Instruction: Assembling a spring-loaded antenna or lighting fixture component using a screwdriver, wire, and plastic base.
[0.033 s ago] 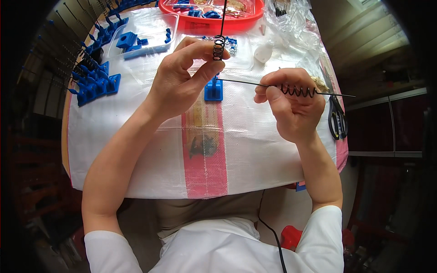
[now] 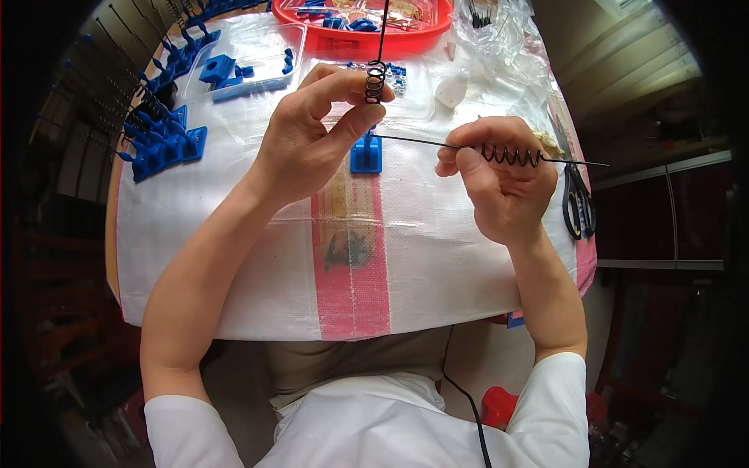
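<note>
My left hand (image 2: 316, 129) pinches an upright black coil spring (image 2: 375, 82) between thumb and fingers. A straight black rod runs up from the coil. Just below these fingertips is a small blue plastic bracket (image 2: 365, 156) on the table, its top partly hidden by the hand. My right hand (image 2: 499, 175) is closed on a black wire with a coiled middle (image 2: 511, 156), held nearly level. The thin straight end of that wire reaches left to the top of the blue bracket; whether it sits inside it I cannot tell. Its other end sticks out past my right hand.
Blue brackets (image 2: 168, 152) with upright black rods line the table's left edge. Farther back are a clear tray (image 2: 300, 58) of blue parts, a red basin (image 2: 437, 31) and a clear lid with small pieces. Plastic bags (image 2: 499, 47) and black scissors (image 2: 576, 214) are on the right.
</note>
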### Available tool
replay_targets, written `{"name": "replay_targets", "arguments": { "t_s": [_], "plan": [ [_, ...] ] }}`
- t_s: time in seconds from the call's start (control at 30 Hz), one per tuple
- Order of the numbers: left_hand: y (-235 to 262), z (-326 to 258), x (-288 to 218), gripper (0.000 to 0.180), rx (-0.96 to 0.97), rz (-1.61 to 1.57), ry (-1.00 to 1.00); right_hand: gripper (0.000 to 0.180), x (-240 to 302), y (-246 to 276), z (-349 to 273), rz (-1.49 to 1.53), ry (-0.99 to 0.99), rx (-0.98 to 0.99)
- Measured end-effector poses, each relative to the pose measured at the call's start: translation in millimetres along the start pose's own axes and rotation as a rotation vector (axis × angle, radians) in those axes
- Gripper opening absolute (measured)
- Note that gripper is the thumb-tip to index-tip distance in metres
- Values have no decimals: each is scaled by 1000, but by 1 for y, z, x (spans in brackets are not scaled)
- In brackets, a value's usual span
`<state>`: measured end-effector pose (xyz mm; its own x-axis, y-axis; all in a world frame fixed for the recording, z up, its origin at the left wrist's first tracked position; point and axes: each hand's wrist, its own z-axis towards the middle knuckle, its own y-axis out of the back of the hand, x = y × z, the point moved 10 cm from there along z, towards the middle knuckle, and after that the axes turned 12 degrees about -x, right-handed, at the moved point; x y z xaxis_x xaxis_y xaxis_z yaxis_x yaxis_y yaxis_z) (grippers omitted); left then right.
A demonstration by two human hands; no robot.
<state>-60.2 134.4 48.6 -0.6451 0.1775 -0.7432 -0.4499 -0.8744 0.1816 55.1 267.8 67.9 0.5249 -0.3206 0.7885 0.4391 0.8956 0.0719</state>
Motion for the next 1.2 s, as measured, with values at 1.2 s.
{"name": "replay_targets", "arguments": {
  "t_s": [1.2],
  "plan": [
    [1, -1, 1, 17, -5, 4, -5, 16, -1, 2, 2, 27, 2, -30]
  ]
}}
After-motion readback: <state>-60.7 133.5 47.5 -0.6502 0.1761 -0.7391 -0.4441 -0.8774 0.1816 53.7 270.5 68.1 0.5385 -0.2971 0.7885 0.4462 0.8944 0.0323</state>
